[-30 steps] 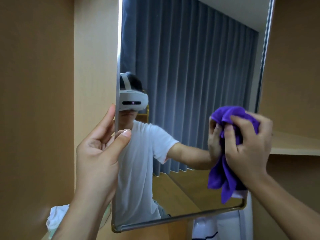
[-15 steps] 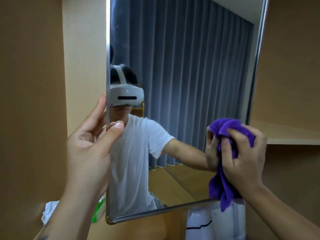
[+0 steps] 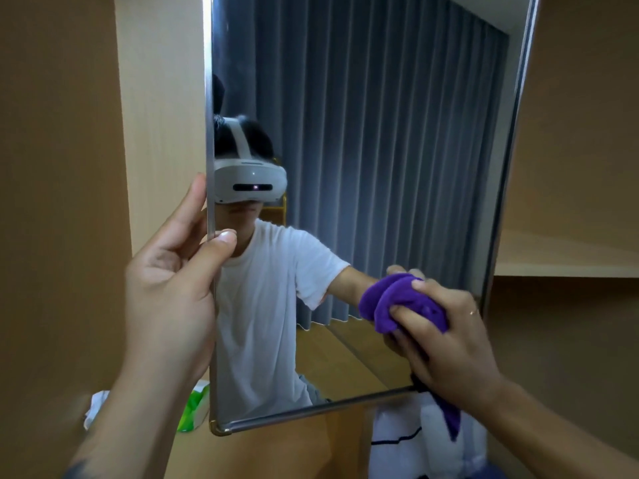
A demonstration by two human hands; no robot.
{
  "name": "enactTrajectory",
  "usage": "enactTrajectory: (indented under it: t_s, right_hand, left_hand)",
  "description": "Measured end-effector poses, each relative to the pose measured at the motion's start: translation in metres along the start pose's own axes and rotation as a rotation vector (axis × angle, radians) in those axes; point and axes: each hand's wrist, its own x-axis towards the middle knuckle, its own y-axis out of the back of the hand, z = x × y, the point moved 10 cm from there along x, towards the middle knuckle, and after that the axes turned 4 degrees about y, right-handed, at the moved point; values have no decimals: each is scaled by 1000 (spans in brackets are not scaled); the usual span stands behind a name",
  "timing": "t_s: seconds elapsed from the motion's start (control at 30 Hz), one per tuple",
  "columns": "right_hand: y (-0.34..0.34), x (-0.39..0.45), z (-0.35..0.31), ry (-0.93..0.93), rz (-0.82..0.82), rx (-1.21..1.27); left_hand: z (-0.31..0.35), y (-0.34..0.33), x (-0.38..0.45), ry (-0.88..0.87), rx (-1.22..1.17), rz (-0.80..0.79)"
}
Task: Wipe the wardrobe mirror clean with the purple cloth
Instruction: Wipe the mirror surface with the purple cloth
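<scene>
Inside a wooden wardrobe (image 3: 58, 167), the left hand (image 3: 169, 288) pinches the mirror (image 3: 397, 167) edge while the right hand (image 3: 446, 340) grips the cloth (image 3: 397, 302) against the glass.

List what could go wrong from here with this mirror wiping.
1. The left hand pinches the mirror at its left edge, thumb on the glass, so it may leave fresh prints there.
2. The right hand bunches the purple cloth into a wad low on the glass; a small contact patch could leave streaks and missed areas higher up.
3. The cloth's loose tail hangs below the bottom frame and might snag.
</scene>
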Motion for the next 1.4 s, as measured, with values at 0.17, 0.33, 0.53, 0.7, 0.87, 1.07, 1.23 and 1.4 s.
enactTrajectory:
  t_s: [0.17, 0.33, 0.53, 0.7, 0.87, 1.07, 1.23, 1.4]
  right_hand:
    - [31, 45, 68, -175, 136, -85]
    - [16, 32, 24, -176, 162, -54]
    - [10, 72, -11, 345, 2, -106]
    - [11, 89, -17, -60, 179, 23]
    - [-4, 90, -70, 385, 50, 48]
    - [11, 131, -33, -27, 196, 69]
    - [-13, 99, -106, 387, 55, 76]
    - [3, 141, -86, 339, 125, 40]
  left_hand:
    - [2, 0, -4, -1, -3, 25]
    - [0, 1, -3, 7, -13, 8]
    - [-3, 3, -7, 42, -26, 51]
    - [-5, 7, -10, 55, 7, 70]
    - [-6, 4, -13, 57, 0, 17]
    - [-18, 15, -23, 83, 10, 16]
    - [-27, 18, -32, 166, -73, -9]
    - [-30, 22, -39, 193, -58, -24]
